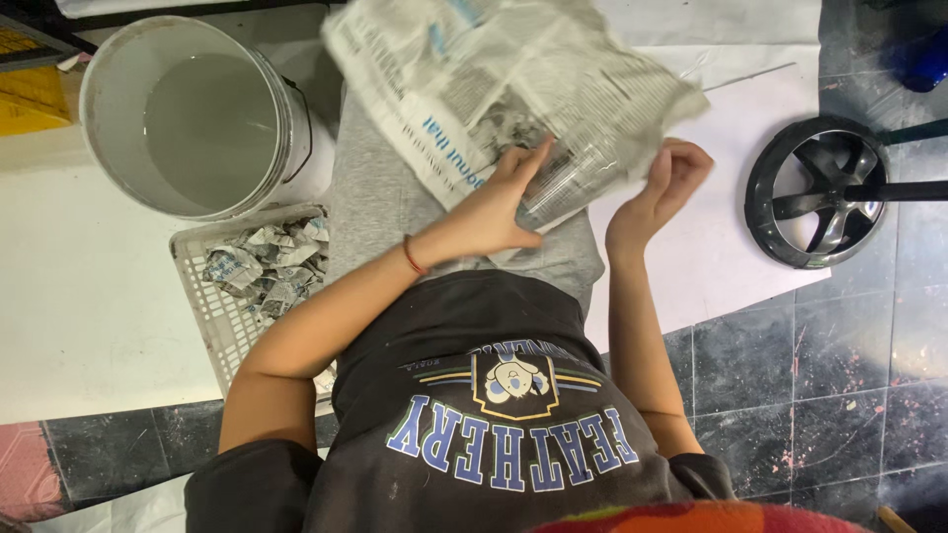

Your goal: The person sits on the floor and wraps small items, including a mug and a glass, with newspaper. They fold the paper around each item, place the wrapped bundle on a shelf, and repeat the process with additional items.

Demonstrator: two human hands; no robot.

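Observation:
A clear ribbed glass [573, 183] lies on its side on my lap, half covered by a crumpled sheet of newspaper [513, 74]. My left hand [494, 202] presses against the glass and the paper's near edge, fingers stretched over them. Just to the right, my right hand [667, 183] curls around the paper's right edge, next to the glass. Most of the glass's far end is hidden under the newspaper.
A white bucket [114, 94] holding cloudy water stands at upper left. Below it a white plastic basket [212, 301] holds several newspaper-wrapped bundles [267, 266]. A black wheel-like stand [825, 192] sits right, on a white sheet [736, 148] over dark tiles.

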